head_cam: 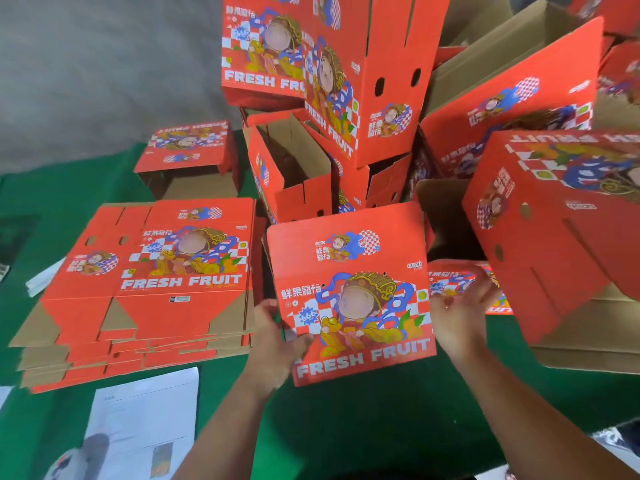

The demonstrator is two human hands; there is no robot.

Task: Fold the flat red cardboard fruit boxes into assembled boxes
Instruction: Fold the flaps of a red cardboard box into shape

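Note:
A red fruit box (349,292) with "FRESH FRUIT" printed on its front stands in the middle of the green table (346,427), its printed side facing me. My left hand (277,337) grips the box's lower left edge, fingers curled round it. On the box's right side, my right hand (460,313) rests with fingers spread; whether it grips is unclear. A stack of flat red boxes (149,292) lies to the left.
Several assembled red boxes (346,81) are piled behind and to the right (554,230), some tilted. One more box (188,157) sits at the back left. White paper sheets (145,420) lie on the table's near left.

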